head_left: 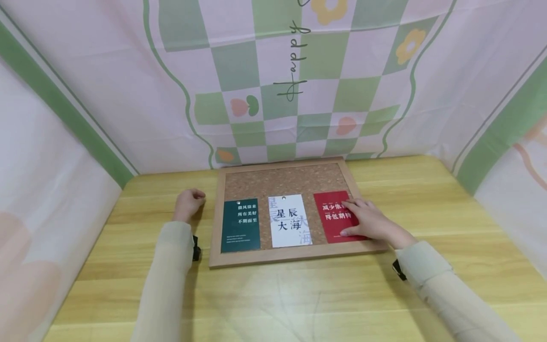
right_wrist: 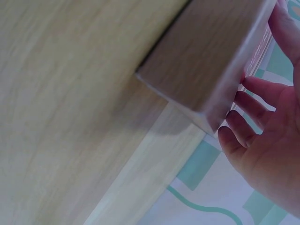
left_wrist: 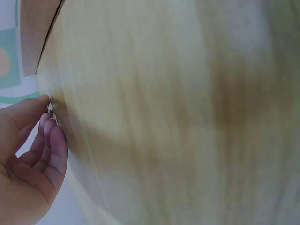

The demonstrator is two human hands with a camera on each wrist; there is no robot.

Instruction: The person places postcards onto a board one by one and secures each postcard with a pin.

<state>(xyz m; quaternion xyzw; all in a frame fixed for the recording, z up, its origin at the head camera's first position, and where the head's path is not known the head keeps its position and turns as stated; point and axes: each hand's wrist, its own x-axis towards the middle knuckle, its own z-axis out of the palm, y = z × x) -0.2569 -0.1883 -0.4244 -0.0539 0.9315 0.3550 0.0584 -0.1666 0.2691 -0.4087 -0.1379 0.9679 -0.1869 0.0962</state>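
Observation:
A wood-framed cork board (head_left: 285, 179) lies on the table, with green (head_left: 240, 236), white (head_left: 290, 236) and red (head_left: 332, 228) cards side by side across its lower half. My left hand (head_left: 188, 205) is left of the board, thumb and fingertips together. In the left wrist view they pinch a small shiny thumbtack (left_wrist: 50, 108), mostly hidden by the fingers. With fingers spread, my right hand (head_left: 372, 221) rests over the red card's right side and the frame. The right wrist view shows its fingertips at the frame's edge (right_wrist: 206, 61).
Round silver tack heads show near the top of the green card (head_left: 238, 203) and the white card (head_left: 284, 197). The yellow wooden table (head_left: 290, 299) meets a patterned cloth (head_left: 295, 128) behind the board. More cloth hangs at both sides.

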